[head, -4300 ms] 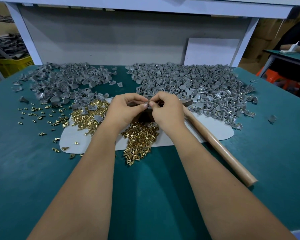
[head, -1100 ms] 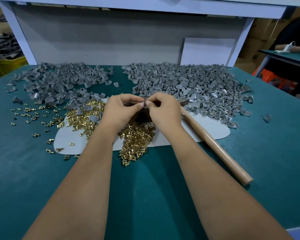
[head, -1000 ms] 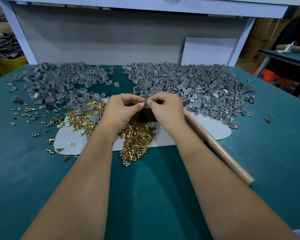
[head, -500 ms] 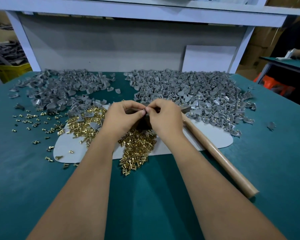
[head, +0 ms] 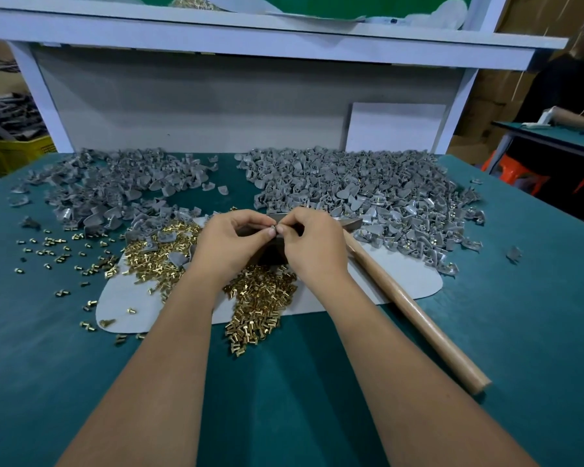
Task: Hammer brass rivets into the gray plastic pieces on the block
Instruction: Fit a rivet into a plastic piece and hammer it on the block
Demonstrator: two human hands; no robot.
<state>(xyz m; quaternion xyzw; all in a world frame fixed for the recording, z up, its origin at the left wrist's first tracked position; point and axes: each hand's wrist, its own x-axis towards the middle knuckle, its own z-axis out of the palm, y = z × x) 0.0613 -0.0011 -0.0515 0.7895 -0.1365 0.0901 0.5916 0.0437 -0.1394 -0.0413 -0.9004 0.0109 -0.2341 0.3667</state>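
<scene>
1. Two bare forearms reach forward from the near edge over the teal-green felt-like tabletop (head: 520,315)
2. A heap of small brass rivets (head: 260,298) lies just before the wrists, spilling off the near edge of a flat pale grey rounded mat (head: 402,278); more rivets are scattered to the left across the mat and table
3. The left hand (head: 230,244) and right hand (head: 314,244) meet above a dark brown block (head: 270,256), fingertips touching, together pinching a tiny grey plastic piece (head: 274,227); whether a rivet sits in it is too small to tell
4. A hammer with a long light wooden handle (head: 415,311) lies on the mat just right of the right hand, its handle running toward the near right and its dark head beside the block
5. Beyond the hands, two broad piles of grey plastic pieces spread out, a left pile (head: 115,187) and a right pile (head: 368,193)
6. A white rectangular board (head: 395,128) leans against the grey back panel under a white shelf (head: 250,35)
</scene>
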